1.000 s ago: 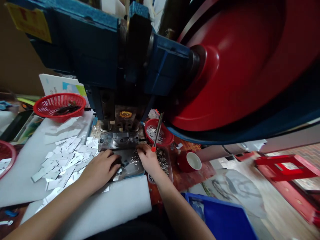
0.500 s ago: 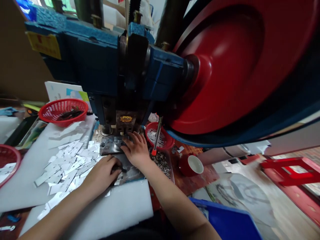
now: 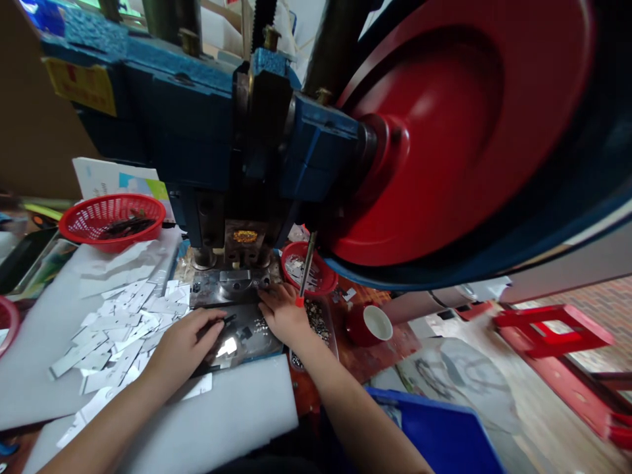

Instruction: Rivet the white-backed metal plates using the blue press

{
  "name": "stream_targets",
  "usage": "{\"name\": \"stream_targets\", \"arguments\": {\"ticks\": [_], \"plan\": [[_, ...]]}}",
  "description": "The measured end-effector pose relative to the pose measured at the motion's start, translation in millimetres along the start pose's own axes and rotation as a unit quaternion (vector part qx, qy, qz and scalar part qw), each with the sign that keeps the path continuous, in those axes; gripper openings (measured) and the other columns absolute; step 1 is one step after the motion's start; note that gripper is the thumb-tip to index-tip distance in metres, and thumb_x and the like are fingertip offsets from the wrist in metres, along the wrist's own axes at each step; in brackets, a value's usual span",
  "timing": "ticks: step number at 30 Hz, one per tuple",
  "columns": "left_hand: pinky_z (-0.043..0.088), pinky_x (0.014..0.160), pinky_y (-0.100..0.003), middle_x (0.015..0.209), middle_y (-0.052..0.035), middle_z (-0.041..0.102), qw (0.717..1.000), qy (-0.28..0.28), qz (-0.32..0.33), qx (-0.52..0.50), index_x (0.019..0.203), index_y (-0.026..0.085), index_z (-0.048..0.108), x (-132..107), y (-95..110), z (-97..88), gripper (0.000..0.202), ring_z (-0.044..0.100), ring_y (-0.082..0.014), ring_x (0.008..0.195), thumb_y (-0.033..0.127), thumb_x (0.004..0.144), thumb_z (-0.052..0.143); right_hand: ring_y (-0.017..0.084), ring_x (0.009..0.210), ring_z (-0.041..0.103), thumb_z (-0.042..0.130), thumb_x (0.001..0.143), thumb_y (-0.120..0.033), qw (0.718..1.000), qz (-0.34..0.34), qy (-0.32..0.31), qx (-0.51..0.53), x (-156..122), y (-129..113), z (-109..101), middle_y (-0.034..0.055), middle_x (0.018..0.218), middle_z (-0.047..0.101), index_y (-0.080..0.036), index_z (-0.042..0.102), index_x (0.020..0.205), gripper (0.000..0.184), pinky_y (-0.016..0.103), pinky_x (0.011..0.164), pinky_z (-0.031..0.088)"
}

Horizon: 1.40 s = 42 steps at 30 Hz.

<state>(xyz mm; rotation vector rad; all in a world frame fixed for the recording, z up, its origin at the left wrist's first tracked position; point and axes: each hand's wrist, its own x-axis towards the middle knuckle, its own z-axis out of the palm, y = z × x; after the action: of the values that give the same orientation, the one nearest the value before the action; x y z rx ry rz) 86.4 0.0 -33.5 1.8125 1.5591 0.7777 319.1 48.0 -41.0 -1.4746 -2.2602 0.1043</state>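
My left hand (image 3: 185,342) is over the left side of the smooth metal plate (image 3: 247,352), its thumb and forefinger closed around a small dark piece (image 3: 230,318). My right hand (image 3: 285,315) rests at the plate's right side, fingers slightly bent and apart, fingertips by the right end of the die block (image 3: 232,286). Whether those fingertips touch anything small is not clear. Tiny shiny metal parts (image 3: 261,326) lie scattered beside the right thumb. Above the die stands the blue press (image 3: 192,131). Flat white metal strips (image 3: 118,322) lie piled left of my left hand.
A big red flywheel (image 3: 444,145) overhangs the right. A red-tipped lever (image 3: 307,270) hangs near my right hand. Around are a red basket (image 3: 113,240), a red bowl of strips (image 3: 328,280), a tray of small metal parts (image 3: 320,322), a red cup (image 3: 360,326) and a blue bin (image 3: 434,421).
My right hand has drawn back from the die towards the right, uncovering its middle. My left hand has moved left and slightly up with the dark piece. The view has shifted slightly.
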Motion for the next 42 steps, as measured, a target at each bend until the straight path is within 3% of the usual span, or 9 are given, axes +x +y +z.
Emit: {"name": "stream_targets", "arguments": {"ticks": [12,16,22,28,33,38,42], "plan": [[0.051,0.074,-0.03,0.094,-0.0025,0.066,0.998,0.03,0.049,0.014,0.094,0.025,0.066,-0.2,-6.7,1.2,0.025,0.064,-0.0181,0.084,0.039,0.086,0.047,0.023,0.108,0.048,0.057,0.086,-0.027,1.0,0.003,0.02,-0.008,-1.2,-2.1,0.7,0.0046,0.114,0.06,-0.026,0.063,0.112,0.027,0.041,0.098,0.036],[0.051,0.076,-0.03,0.097,-0.003,0.067,0.998,0.037,0.046,0.018,0.093,0.024,0.066,-0.4,-6.9,1.8,0.026,0.063,-0.019,0.087,0.042,0.086,0.047,0.024,0.112,0.046,0.059,0.085,-0.03,1.0,-0.013,0.016,-0.009,-0.5,-2.5,3.2,0.0044,0.119,0.059,-0.027,0.061,0.116,0.031,0.044,0.1,0.033],[0.05,0.077,-0.03,0.095,-0.0003,0.069,0.998,0.051,0.033,0.034,0.094,0.026,0.066,-2.6,-6.4,-0.7,0.025,0.065,-0.018,0.086,0.042,0.085,0.048,0.022,0.105,0.05,0.058,0.086,-0.025,0.999,0.0,0.041,0.007,-1.6,0.6,5.2,0.0049,0.111,0.062,-0.024,0.063,0.113,0.028,0.041,0.098,0.035],[0.05,0.075,-0.029,0.093,-0.0002,0.07,0.996,0.079,0.023,0.032,0.092,0.026,0.065,-3.8,-8.7,-5.1,0.025,0.065,-0.0184,0.084,0.044,0.084,0.05,0.02,0.096,0.05,0.06,0.086,-0.024,0.999,-0.005,0.041,0.005,-0.9,2.1,10.3,0.0012,0.097,0.064,-0.028,0.069,0.091,0.011,0.038,0.091,0.037],[0.05,0.074,-0.028,0.092,-0.0006,0.07,0.994,0.106,0.005,0.004,0.093,0.025,0.064,-5.8,-9.5,-5.6,0.028,0.065,-0.0182,0.082,0.048,0.083,0.05,0.019,0.09,0.051,0.055,0.089,-0.02,0.998,0.007,0.052,0.019,1.3,-1.6,11.9,0.003,0.092,0.062,-0.023,0.065,0.085,0.012,0.036,0.085,0.039],[0.051,0.073,-0.027,0.092,-0.0002,0.071,0.994,0.093,-0.033,-0.036,0.095,0.025,0.065,-3.2,-1.0,-8.0,0.032,0.066,-0.0183,0.082,0.05,0.083,0.05,0.018,0.086,0.054,0.052,0.086,-0.012,0.989,0.023,0.117,0.086,20.2,-14.2,0.9,0.0045,0.086,0.061,-0.019,0.062,0.084,0.012,0.033,0.082,0.042],[0.052,0.077,-0.029,0.098,-0.0006,0.072,0.993,0.097,-0.045,-0.058,0.101,0.025,0.066,3.9,9.9,-17.5,0.035,0.066,-0.0198,0.086,0.05,0.08,0.053,0.019,0.086,0.054,0.057,0.083,-0.017,0.987,0.021,0.135,0.087,49.5,-35.1,-4.9,0.0039,0.088,0.063,-0.02,0.064,0.083,0.008,0.033,0.081,0.041]]}}
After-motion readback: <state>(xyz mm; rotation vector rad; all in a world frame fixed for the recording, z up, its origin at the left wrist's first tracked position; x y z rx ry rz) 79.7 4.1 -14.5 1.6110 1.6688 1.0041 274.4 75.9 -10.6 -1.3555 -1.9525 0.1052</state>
